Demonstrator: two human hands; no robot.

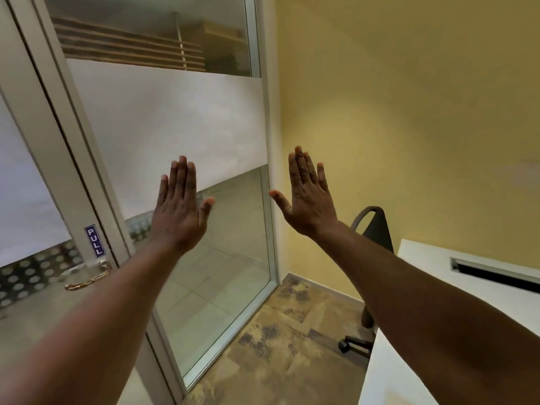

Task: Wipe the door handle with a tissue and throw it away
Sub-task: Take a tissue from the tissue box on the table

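Both my arms are stretched out in front of me with the backs of the hands toward the camera. My left hand (178, 206) is flat and open in front of the glass panel, holding nothing. My right hand (310, 197) is also open with fingers up, in front of the yellow wall. The metal door handle (84, 275) sits low at the left on the door frame, partly hidden by my left forearm, under a blue PULL sticker (94, 241). No tissue is in view.
A glass door (26, 200) with frosted band fills the left, a fixed glass panel (187, 127) beside it. A dark office chair (372, 229) stands by the yellow wall. A white desk (432, 258) with a cable slot is at the right.
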